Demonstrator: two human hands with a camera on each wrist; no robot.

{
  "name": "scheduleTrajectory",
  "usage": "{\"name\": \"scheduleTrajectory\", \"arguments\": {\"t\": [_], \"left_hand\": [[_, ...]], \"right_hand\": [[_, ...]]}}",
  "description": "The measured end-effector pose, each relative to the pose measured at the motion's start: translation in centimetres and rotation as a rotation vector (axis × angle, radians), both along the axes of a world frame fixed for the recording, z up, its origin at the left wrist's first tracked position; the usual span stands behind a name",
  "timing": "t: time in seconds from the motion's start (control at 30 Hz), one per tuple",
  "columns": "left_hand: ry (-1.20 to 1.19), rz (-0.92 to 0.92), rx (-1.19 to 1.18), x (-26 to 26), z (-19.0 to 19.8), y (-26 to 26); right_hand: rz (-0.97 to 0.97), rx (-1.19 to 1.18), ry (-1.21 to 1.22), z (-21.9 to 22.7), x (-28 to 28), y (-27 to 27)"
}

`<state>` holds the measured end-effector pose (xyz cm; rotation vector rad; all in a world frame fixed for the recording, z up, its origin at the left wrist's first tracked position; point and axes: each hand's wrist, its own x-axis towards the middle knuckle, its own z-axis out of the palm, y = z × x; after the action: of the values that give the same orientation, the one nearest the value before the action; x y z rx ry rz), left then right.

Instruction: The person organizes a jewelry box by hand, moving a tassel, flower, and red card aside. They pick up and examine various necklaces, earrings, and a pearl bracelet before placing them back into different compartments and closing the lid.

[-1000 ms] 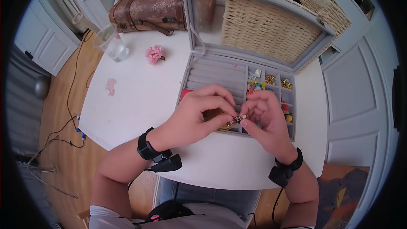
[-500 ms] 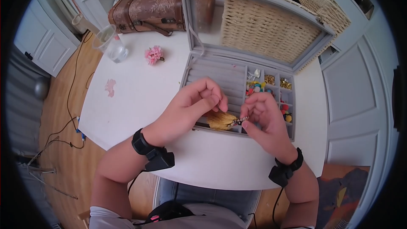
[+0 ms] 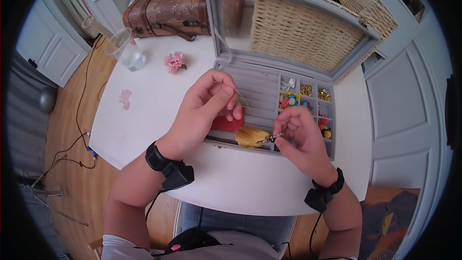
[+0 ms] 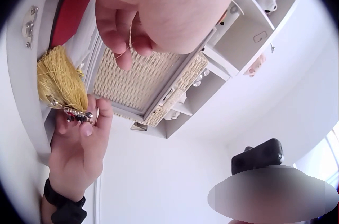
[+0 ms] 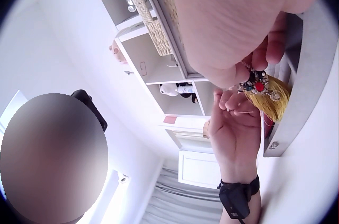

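Note:
My right hand (image 3: pixel 303 139) pinches the jewelled top of a gold tassel earring (image 3: pixel 251 136) between thumb and forefinger. The tassel's threads fan out leftward over the front of a grey jewellery box (image 3: pixel 334 147). Dark and red stones (image 5: pixel 258 86) show on its top in the right wrist view. My left hand (image 3: pixel 199 110) is held up left of the tassel, thumb against forefinger, pinching a thin loose gold thread (image 3: pixel 244 97). In the left wrist view this thread (image 4: pixel 131 36) hangs by the curled fingers. Below the left hand a flat red piece (image 3: pixel 225 124) lies in the box.
The box's clear-windowed lid (image 3: pixel 210 17) stands raised, with a woven basket (image 3: pixel 308 24) behind it. Small compartments hold colourful trinkets (image 3: pixel 290 100) and gold pieces (image 3: pixel 325 95). A pink flower (image 3: pixel 174 62), plastic cups (image 3: pixel 133 58) and a brown case (image 3: pixel 168 9) stand on the white table (image 3: pixel 159 115).
My left hand has left the earring and moved up and left, drawing a thin thread with it. The tassel and red piece are now uncovered. My right hand has stayed in place.

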<state>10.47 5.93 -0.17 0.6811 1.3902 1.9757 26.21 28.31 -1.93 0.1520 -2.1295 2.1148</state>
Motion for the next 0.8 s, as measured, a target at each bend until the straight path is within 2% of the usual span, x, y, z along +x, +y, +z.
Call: {"name": "scheduleTrajectory", "arguments": {"t": [0.17,0.27,0.3,0.37,0.4,0.47,0.5,0.57,0.6,0.67,0.77,0.8], "left_hand": [[0.037,0.069,-0.046,-0.8,0.0,-0.1],[0.078,0.264,-0.096,-2.5,0.1,-0.8],[0.079,0.264,-0.093,-3.7,-0.1,-1.4],[0.327,0.511,-0.243,-6.6,-1.1,-2.8],[0.326,0.511,-0.244,-7.7,-1.8,-3.4],[0.652,0.59,-0.412,-8.8,-2.2,-4.1],[0.655,0.59,-0.411,-8.8,-2.4,-4.2],[1.022,0.592,-0.642,-7.5,-1.6,-3.9],[1.119,0.596,-0.586,-6.5,-1.1,-3.3],[1.286,0.526,-0.499,-4.3,0.5,-2.1],[1.084,0.122,-0.319,-1.1,1.5,-0.8],[1.085,0.026,-0.296,-0.5,1.3,-0.5]], "right_hand": [[-0.017,-0.06,-0.012,-0.3,0.0,0.1],[-0.062,-0.189,-0.075,0.4,-0.1,0.1],[-0.062,-0.187,-0.073,0.4,-0.1,0.3],[-0.108,-0.249,-0.103,0.2,-0.2,0.5],[-0.107,-0.249,-0.104,0.3,-0.2,0.5],[-0.154,-0.271,-0.126,0.5,-0.3,0.4],[-0.155,-0.272,-0.123,0.4,-0.3,0.5],[-0.164,-0.275,-0.15,0.3,-0.4,0.8],[-0.163,-0.275,-0.148,0.3,-0.4,0.8],[-0.161,-0.273,-0.143,0.3,-0.4,0.7],[-0.141,-0.285,-0.127,0.8,-0.3,0.3],[-0.138,-0.283,-0.126,0.9,-0.2,0.2]]}}
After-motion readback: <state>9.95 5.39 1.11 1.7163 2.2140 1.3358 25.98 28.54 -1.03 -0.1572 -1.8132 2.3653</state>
